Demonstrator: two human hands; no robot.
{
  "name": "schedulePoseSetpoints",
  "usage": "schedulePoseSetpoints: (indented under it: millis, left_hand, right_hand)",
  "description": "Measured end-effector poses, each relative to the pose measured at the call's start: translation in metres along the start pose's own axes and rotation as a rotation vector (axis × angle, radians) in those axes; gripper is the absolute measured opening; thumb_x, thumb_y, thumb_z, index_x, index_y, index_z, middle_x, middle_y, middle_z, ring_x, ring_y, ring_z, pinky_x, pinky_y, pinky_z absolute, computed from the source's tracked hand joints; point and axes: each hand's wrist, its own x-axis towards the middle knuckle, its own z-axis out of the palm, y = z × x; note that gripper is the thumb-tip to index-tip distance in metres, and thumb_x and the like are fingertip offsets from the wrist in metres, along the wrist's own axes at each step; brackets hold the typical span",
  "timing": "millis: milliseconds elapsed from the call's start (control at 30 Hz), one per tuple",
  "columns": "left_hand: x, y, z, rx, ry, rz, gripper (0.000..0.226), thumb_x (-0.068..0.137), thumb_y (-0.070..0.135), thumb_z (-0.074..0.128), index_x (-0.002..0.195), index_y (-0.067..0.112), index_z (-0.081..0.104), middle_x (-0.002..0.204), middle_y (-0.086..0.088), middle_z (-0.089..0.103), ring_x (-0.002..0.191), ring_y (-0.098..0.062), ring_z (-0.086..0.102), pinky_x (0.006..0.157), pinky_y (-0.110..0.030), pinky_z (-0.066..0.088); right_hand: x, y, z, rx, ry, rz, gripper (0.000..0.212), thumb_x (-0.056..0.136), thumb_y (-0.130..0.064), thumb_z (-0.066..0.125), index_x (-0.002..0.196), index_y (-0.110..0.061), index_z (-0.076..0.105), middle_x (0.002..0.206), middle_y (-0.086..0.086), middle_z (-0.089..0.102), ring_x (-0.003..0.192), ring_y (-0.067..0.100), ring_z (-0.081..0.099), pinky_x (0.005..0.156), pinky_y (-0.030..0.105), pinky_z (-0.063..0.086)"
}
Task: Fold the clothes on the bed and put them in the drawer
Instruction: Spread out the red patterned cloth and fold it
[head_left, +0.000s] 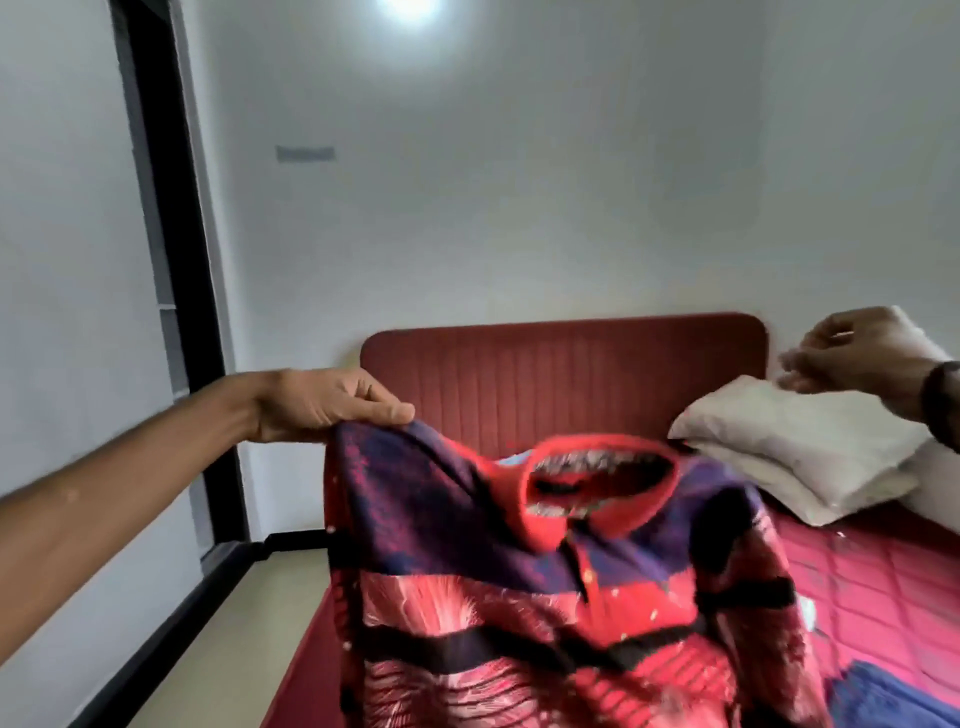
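A red, purple and black patterned polo shirt (545, 587) with a red collar hangs in the air over the bed (883, 597). My left hand (332, 402) grips its shoulder from above, at the left. My right hand (857, 358) is raised at the far right, apart from the shirt, blurred, its fingers loosely curled and holding nothing. The shirt's right shoulder droops. A blue garment (883, 696) lies on the red quilted bed cover at the lower right. No drawer is in view.
A red padded headboard (571, 374) stands against the white wall. Two cream pillows (795, 447) are stacked at the right end of the bed. A dark door frame (182, 260) and pale floor (244, 639) lie to the left of the bed.
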Motion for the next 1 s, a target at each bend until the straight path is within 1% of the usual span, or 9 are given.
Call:
schedulePoseSetpoints:
  millis: [67,167,233,333,467,600,767,900,1000]
  left_hand:
    - [0.002,-0.018,0.009,0.079,0.059,-0.031,0.057,0.098,0.043,0.067,0.098,-0.014,0.067,0.087,-0.012,0.055,0.077,-0.023,0.046,0.069,-0.029,0.039]
    - [0.007,-0.043,0.025,0.414,0.065,-0.164,0.047,0.082,0.056,0.071,0.067,0.011,0.071,0.067,-0.003,0.051,0.065,-0.018,0.042,0.062,-0.032,0.034]
    - [0.009,-0.069,0.037,0.598,-0.047,-0.321,0.050,0.072,0.062,0.077,0.071,0.012,0.076,0.064,-0.002,0.058,0.062,-0.017,0.048,0.061,-0.032,0.038]
    - [0.010,-0.119,0.051,0.688,-0.226,-0.503,0.038,0.067,0.059,0.088,0.082,0.024,0.082,0.077,0.002,0.075,0.069,-0.009,0.059,0.066,-0.031,0.048]
    - [0.004,-0.191,0.066,0.688,-0.261,-0.500,0.020,0.079,0.041,0.087,0.079,0.023,0.080,0.065,0.010,0.067,0.066,-0.010,0.057,0.061,-0.026,0.046]
    - [-0.012,-0.237,0.064,0.693,-0.176,-0.484,0.015,0.083,0.048,0.082,0.077,0.035,0.076,0.076,0.010,0.074,0.077,-0.020,0.070,0.070,-0.030,0.054]
    - [-0.028,-0.253,0.059,0.558,-0.111,-0.400,0.014,0.086,0.045,0.080,0.096,0.034,0.080,0.088,0.020,0.074,0.083,0.004,0.067,0.077,-0.018,0.051]
    - [-0.038,-0.247,0.059,0.291,0.007,-0.343,0.012,0.086,0.035,0.082,0.089,0.024,0.081,0.067,0.016,0.069,0.063,0.000,0.062,0.063,-0.013,0.043]
    - [-0.054,-0.239,0.053,0.196,0.013,-0.422,0.017,0.075,0.032,0.091,0.085,0.023,0.081,0.059,0.004,0.053,0.057,-0.008,0.048,0.056,-0.017,0.033]
  right_hand:
    - [-0.022,0.010,0.020,-0.071,-0.231,-0.016,0.018,0.086,-0.004,0.079,0.083,0.003,0.063,0.084,0.028,0.074,0.065,0.025,0.075,0.063,0.027,0.063]
    - [-0.072,0.021,0.081,-0.266,-0.614,-0.089,0.022,0.085,-0.015,0.083,0.082,0.000,0.066,0.073,0.015,0.074,0.065,0.025,0.073,0.058,0.032,0.061]
    - [-0.100,0.039,0.132,-0.386,-0.798,-0.135,0.022,0.085,-0.022,0.084,0.081,-0.005,0.070,0.071,0.009,0.076,0.064,0.021,0.073,0.063,0.037,0.061]
    - [-0.133,0.080,0.204,-0.498,-0.903,-0.263,0.018,0.084,-0.029,0.085,0.076,-0.017,0.074,0.069,-0.004,0.074,0.062,0.006,0.068,0.067,0.037,0.059]
    - [-0.182,0.131,0.281,-0.568,-1.056,-0.275,0.014,0.083,-0.019,0.078,0.074,-0.028,0.072,0.069,-0.011,0.069,0.061,-0.008,0.060,0.059,0.009,0.042]
    - [-0.221,0.163,0.342,-0.569,-1.083,-0.276,0.014,0.082,-0.011,0.071,0.091,-0.017,0.080,0.092,0.000,0.078,0.081,0.003,0.064,0.068,0.010,0.041]
    - [-0.252,0.189,0.394,-0.644,-1.110,-0.365,0.036,0.080,-0.028,0.074,0.116,-0.025,0.073,0.114,-0.001,0.072,0.108,0.022,0.064,0.091,0.036,0.051]
    - [-0.262,0.201,0.417,-0.657,-1.134,-0.390,0.016,0.082,-0.028,0.068,0.093,-0.019,0.074,0.099,0.005,0.070,0.096,0.029,0.066,0.076,0.037,0.050]
    - [-0.244,0.199,0.405,-0.538,-0.993,-0.315,0.017,0.090,-0.023,0.067,0.079,-0.012,0.073,0.078,0.008,0.072,0.079,0.030,0.068,0.066,0.030,0.041]
